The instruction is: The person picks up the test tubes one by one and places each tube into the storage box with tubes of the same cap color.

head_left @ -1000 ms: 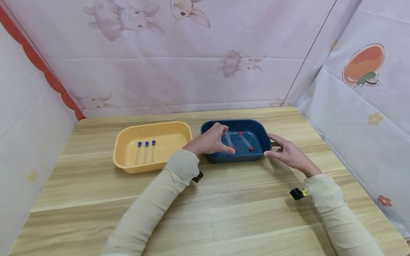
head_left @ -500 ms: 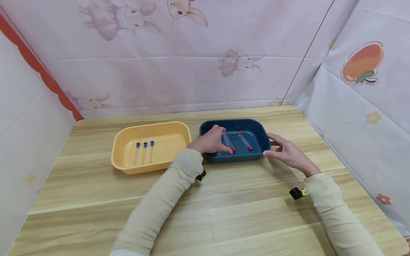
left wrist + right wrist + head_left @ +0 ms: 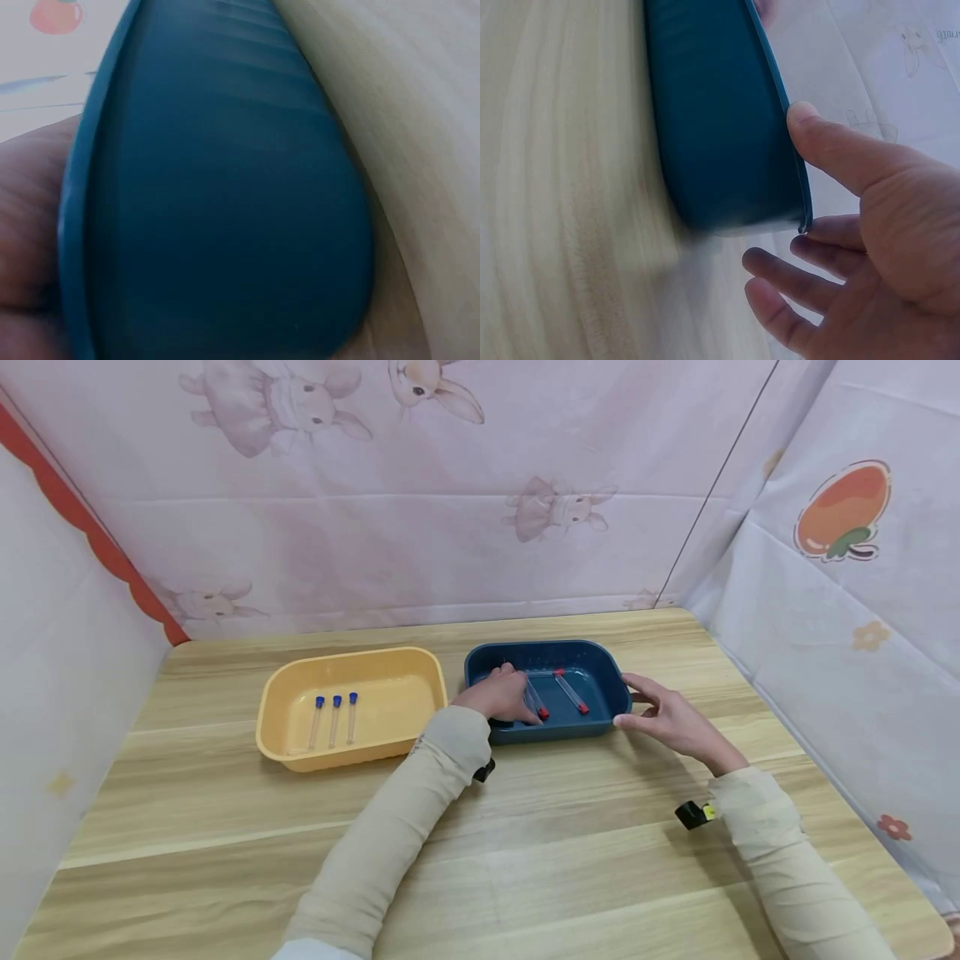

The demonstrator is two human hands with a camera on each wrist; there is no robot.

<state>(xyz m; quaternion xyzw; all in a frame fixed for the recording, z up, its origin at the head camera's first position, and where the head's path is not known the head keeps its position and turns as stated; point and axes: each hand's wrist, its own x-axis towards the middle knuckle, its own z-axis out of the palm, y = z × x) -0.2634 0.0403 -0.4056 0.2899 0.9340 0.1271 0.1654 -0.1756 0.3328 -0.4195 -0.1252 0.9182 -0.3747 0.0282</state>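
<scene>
My left hand reaches over the near rim into the blue basin, its thumb close to red-capped clear tubes on the left side. Its fingertips are hidden inside, so I cannot tell whether they hold a tube. Another red-capped tube lies slantwise further right on the basin floor. At the basin's right end is my right hand. In the right wrist view its thumb touches the rim at the corner, while the fingers extend loosely beside the end wall.
To the left stands a yellow basin holding three blue-capped tubes side by side. Both basins sit on a wood-grain table. Patterned cloth hangs behind and at both sides.
My left hand has sunk lower into the blue basin, its thumb drawing left of the nearest red cap. The tubes beside it have settled slightly lower. My right hand stays at the basin's end.
</scene>
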